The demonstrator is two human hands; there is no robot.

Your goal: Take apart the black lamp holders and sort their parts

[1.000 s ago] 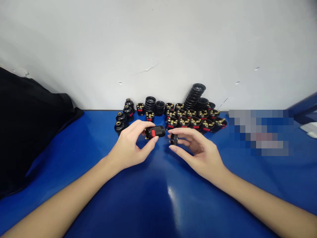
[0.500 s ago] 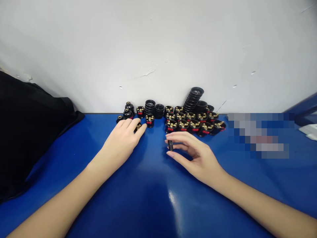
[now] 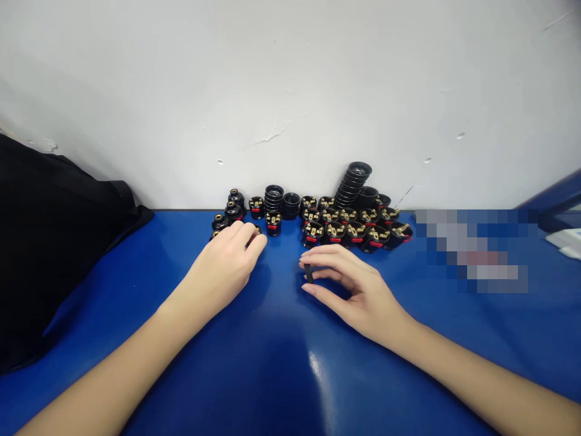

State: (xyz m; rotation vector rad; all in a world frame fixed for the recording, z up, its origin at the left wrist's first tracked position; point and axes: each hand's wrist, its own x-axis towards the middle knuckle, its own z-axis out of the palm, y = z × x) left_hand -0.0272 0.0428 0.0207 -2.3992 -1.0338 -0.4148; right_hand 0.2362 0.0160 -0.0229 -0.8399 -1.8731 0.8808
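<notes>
My left hand (image 3: 233,257) has its fingers closed round a black lamp socket (image 3: 256,230). Only a bit of that socket and a touch of red show past the fingertips. Between thumb and fingertips, my right hand (image 3: 356,287) pinches a thin black ring (image 3: 309,274), seen edge-on above the blue table. Just beyond the left hand stand black domed socket caps (image 3: 233,211) with brass centres. A single open socket (image 3: 273,223) with brass contacts and a red tab is upright between the two hands, farther back.
Several open sockets (image 3: 334,233) with brass contacts stand in rows beyond the right hand. Behind them leans a stack of black threaded rings (image 3: 353,184). A shorter ring stack (image 3: 273,198) stands by the white wall (image 3: 290,91). Black cloth (image 3: 59,242) covers the left side of the blue table (image 3: 254,363).
My left hand has closed more tightly over the socket, hiding most of its brass contacts. The right hand has shifted slightly down and left with the ring.
</notes>
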